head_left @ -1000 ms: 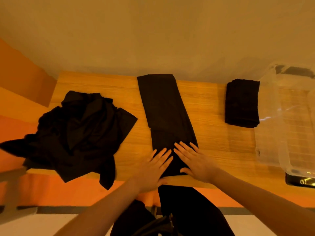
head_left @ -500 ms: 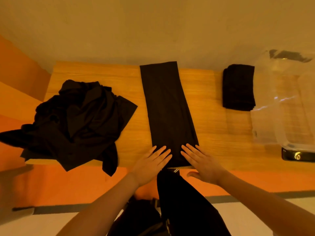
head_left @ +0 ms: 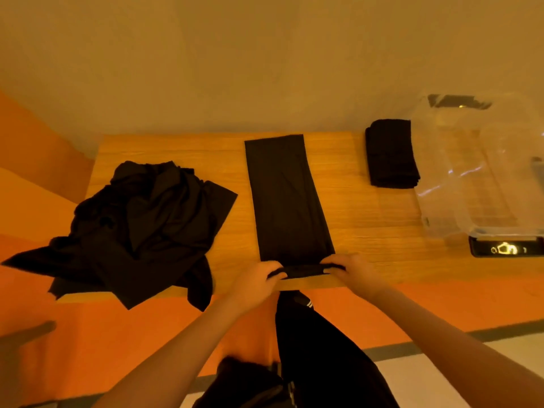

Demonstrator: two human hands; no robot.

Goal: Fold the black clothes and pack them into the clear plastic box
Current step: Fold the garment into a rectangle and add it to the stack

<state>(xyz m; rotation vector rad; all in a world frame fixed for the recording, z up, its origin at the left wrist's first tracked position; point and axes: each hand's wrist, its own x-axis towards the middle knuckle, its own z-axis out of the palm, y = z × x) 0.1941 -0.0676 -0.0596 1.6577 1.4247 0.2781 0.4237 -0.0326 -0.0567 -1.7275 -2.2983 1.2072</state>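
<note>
While the long strip [head_left: 287,198] of black cloth lies flat down the middle of the table [head_left: 362,225], its near end is gripped at both corners. That end is pinched by the left hand [head_left: 259,279] at its left corner, with the fingers curled over the cloth, and by the right hand [head_left: 350,270] at its right corner in the same way. Between the two hands the near edge is seen bunched into a narrow roll or fold just inside the table's front edge. From there the strip is laid straight away toward the wall [head_left: 265,69], narrowing slightly at its far end.

To the left, a loose pile [head_left: 141,228] of black clothes is heaped on the table, with parts hanging over the front and left edges. To the right of the strip, well apart from it, a folded stack [head_left: 390,154] of black cloth is set near the far edge. Just beside that stack, at the right end of the table, the clear box [head_left: 477,184] is placed; no clothes are seen in the part in view. A dark latch [head_left: 506,248] is seen at its near end.

Below the table edge, dark trousers [head_left: 321,354] are seen between the forearms, above an orange floor [head_left: 117,343].
</note>
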